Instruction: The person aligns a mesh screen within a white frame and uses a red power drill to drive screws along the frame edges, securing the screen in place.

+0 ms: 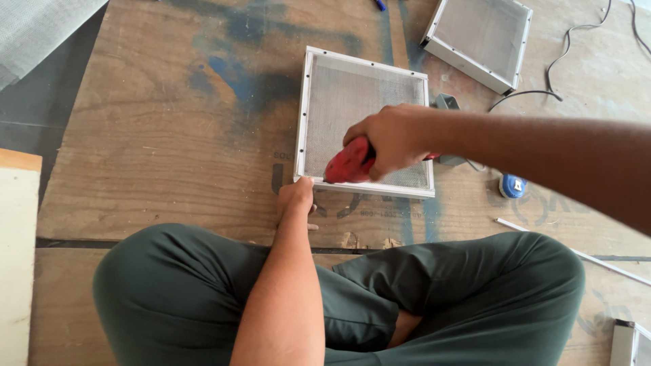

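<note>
A square white-framed mesh screen (352,88) lies flat on the plywood floor in front of my crossed legs. My right hand (393,135) grips a red power tool (347,164) whose nose presses against the frame's near edge, close to its left corner. My left hand (296,198) rests on the floor with its fingers against that near left corner of the frame. The tool's tip is hidden behind its red body.
A second framed mesh screen (481,37) lies at the back right. A black cable (573,41) runs across the floor there. A small blue object (513,186), a thin white rod (597,261) and a grey mesh sheet (34,27) lie around.
</note>
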The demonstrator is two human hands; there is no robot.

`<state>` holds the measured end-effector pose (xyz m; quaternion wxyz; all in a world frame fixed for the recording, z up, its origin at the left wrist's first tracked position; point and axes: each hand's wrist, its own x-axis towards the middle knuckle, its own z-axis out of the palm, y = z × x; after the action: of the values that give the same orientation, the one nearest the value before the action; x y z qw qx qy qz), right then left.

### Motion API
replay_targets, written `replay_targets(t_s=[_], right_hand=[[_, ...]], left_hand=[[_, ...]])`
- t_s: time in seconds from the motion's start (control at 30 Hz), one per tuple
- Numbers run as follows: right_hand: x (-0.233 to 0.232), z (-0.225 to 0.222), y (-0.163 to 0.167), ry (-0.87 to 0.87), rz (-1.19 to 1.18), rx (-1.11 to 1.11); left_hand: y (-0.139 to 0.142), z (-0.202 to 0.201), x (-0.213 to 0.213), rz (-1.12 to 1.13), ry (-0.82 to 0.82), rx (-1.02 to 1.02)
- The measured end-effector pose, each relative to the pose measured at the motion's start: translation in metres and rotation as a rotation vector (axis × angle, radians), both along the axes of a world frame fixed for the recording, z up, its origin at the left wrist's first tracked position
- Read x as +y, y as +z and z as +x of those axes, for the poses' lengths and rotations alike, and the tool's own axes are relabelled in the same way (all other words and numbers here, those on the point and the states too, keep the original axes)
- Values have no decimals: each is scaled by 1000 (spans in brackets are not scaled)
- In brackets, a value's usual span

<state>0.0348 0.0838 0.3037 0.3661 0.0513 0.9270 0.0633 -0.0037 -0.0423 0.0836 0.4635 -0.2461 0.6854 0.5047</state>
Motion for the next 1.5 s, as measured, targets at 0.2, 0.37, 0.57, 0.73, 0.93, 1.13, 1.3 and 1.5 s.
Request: replay_targets(t_s=[0.2, 0.37, 0.57, 0.73, 0.93, 1.13, 1.3, 1.5], right_hand=[[5, 6, -3, -71, -43, 13], [2, 6, 1, -69, -60, 51], [-6, 2, 3, -104, 8, -9], [-5, 1, 3, -75, 9, 5], [-4, 3, 2, -24, 1, 25], [-5, 7, 3, -43, -13, 56], [-3, 8, 4, -78, -24, 61], [-4, 11, -3, -21, -3, 49]], left_hand=[[-8, 1, 1, 22, 11, 10], [-16, 2, 2, 18, -30, 54], [-19, 2, 3, 60, 29, 4], [-23, -2, 4, 45, 8, 5], [-28, -2, 6, 78, 34, -12], [-27, -2, 5, 61, 32, 7], [-23, -6, 9, 32, 18, 29], [-30, 0, 5, 25, 0, 41]])
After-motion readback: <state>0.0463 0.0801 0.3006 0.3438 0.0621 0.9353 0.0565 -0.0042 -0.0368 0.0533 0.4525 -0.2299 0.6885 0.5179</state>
